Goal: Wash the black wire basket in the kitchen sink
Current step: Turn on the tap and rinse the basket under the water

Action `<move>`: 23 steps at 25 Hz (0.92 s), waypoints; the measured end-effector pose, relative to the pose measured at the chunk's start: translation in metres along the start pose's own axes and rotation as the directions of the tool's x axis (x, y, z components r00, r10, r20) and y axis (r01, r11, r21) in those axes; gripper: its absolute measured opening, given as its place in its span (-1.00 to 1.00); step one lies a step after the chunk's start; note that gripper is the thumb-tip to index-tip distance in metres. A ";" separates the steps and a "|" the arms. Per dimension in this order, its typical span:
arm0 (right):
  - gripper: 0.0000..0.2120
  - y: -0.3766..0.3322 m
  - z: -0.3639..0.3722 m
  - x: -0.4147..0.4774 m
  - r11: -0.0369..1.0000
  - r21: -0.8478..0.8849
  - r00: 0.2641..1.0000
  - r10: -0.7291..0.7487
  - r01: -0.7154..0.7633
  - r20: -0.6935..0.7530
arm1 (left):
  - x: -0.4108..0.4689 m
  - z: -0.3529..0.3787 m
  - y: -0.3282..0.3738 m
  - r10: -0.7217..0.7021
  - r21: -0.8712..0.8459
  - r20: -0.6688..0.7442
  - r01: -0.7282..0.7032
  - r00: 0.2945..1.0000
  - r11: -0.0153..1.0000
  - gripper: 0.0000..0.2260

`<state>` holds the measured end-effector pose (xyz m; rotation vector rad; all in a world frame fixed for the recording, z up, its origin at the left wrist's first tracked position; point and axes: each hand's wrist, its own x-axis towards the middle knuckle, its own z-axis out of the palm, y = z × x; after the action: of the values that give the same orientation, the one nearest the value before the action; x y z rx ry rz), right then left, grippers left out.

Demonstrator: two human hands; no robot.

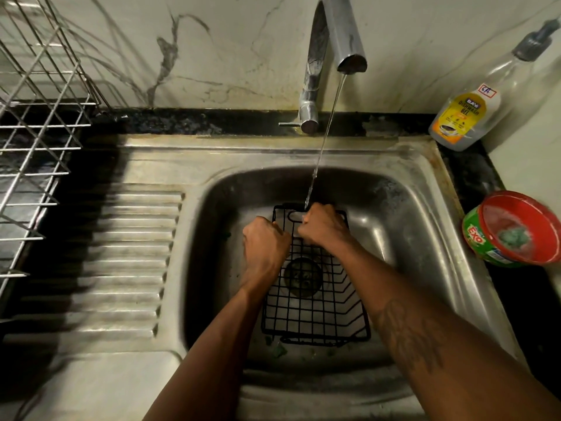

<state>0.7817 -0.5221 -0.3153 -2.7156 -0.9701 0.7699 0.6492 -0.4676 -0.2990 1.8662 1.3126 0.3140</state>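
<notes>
The left hand (265, 241) is curled tight round the left rim of the black wire basket (315, 305) at its far end, and the right hand (323, 224), just beside it, is clenched over the far edge. From this grip the basket runs back toward the person, lying in the sink (425, 189) over the drain (302, 278). The water stream (324, 141) lands on the right knuckles.

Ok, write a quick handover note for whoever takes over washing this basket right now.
Hands: left hand grips the black wire basket at its far left rim; right hand grips its far end, under the stream.
Basket lies in the sink over the drain.
Done: water running, far end wet.
Left: probably rinse the near end; scrubber sits in the red tub; then shut the tap.
</notes>
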 end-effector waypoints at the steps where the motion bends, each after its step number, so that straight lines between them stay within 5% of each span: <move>1: -0.93 -0.003 0.002 -0.004 0.999 -0.050 0.999 -0.023 0.021 -0.042 | 0.000 0.001 0.001 0.006 0.009 0.002 -0.006 1.000 1.000 -0.76; 5: -0.82 -0.033 0.015 0.003 0.964 -0.131 0.973 -0.227 0.232 0.048 | -0.002 0.003 0.001 0.005 0.019 0.000 -0.005 1.000 1.000 -0.73; 12: -0.97 0.004 0.007 0.007 0.995 -0.030 0.995 -0.097 0.098 0.021 | 0.000 0.002 0.000 -0.022 0.021 -0.013 0.023 1.000 1.000 -0.76; 16: -0.80 -0.017 0.005 0.002 0.948 -0.046 0.949 -0.315 0.316 0.023 | -0.003 0.004 -0.001 0.013 -0.014 0.011 -0.013 1.000 1.000 -0.72; 19: -0.97 -0.002 0.002 0.007 0.969 0.025 0.970 -0.245 0.245 -0.009 | 0.000 0.003 -0.002 0.003 0.015 -0.034 -0.002 0.999 1.000 -0.72; 23: -0.93 0.009 0.002 0.002 0.987 -0.008 0.987 -0.161 0.161 0.002 | -0.003 0.003 0.001 -0.020 0.079 -0.037 0.023 0.999 0.997 -0.78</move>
<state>0.7867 -0.5281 -0.3204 -2.6028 -1.1777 0.7386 0.6503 -0.4721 -0.2994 1.9189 1.3865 0.2892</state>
